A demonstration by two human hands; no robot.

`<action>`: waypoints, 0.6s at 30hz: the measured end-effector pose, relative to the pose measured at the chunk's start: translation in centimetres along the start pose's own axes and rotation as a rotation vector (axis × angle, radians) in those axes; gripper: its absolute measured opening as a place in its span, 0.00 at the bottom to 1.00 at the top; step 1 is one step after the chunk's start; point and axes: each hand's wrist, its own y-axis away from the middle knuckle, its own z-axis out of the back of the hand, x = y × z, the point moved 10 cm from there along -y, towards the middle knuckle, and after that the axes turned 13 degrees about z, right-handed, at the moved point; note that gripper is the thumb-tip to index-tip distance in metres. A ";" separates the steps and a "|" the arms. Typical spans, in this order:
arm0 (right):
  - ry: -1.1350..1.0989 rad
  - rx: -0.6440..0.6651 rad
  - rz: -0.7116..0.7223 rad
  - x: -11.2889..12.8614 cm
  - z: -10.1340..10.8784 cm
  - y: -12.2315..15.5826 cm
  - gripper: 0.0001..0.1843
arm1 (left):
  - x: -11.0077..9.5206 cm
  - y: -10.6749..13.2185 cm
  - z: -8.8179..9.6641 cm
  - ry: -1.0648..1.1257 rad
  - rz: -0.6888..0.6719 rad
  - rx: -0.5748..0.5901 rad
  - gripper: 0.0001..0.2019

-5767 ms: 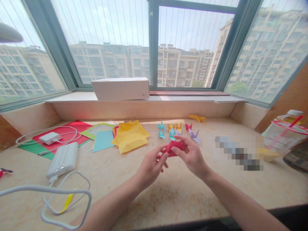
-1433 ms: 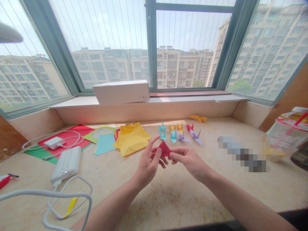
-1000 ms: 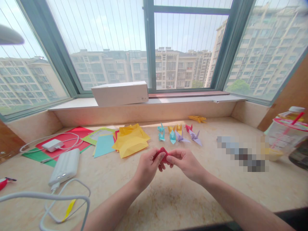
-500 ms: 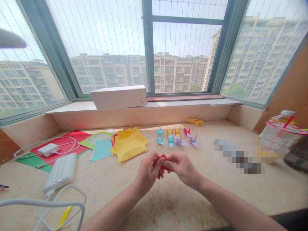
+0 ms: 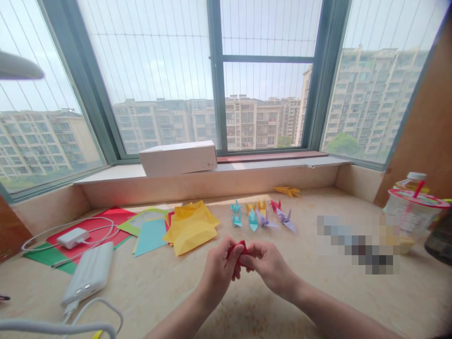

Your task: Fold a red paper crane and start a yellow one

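Observation:
My left hand (image 5: 218, 269) and my right hand (image 5: 270, 266) meet just above the stone counter (image 5: 169, 292), and both pinch a small folded piece of red paper (image 5: 241, 249). Most of the paper is hidden between my fingers. Behind my hands stands a row of several finished paper cranes (image 5: 263, 215) in blue, yellow, red and purple. A yellow folded piece (image 5: 287, 190) lies further back by the wall.
Loose coloured sheets (image 5: 189, 227) and red and green paper (image 5: 95, 226) lie at the left with a charger (image 5: 73, 237), a white power bank (image 5: 89, 275) and cables. A white box (image 5: 177, 157) sits on the window sill. A lidded drink cup (image 5: 411, 212) stands at the right.
My fingers have closed round the red paper, which showed as an open triangle before. The view has tilted upward, so hands and counter sit lower in the picture.

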 end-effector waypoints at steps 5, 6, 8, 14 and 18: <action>-0.024 -0.014 -0.045 -0.9 0.3 0.0 0.22 | 0.9 -0.6 -0.5 0.023 0.019 0.051 0.19; -0.025 -0.020 -0.046 -1.0 0.4 -0.1 0.22 | 0.9 -0.7 -0.4 0.019 0.017 0.043 0.19; -0.022 -0.030 -0.035 -0.9 0.7 -0.3 0.21 | 0.4 -0.7 -0.1 -0.020 -0.010 0.025 0.17; -0.069 -0.054 0.007 -0.3 1.3 -0.6 0.27 | -2.3 0.2 0.6 -0.150 -0.145 -0.004 0.19; -0.059 -0.064 0.029 0.1 1.8 -0.6 0.32 | -2.0 0.0 0.6 -0.083 -0.099 0.014 0.20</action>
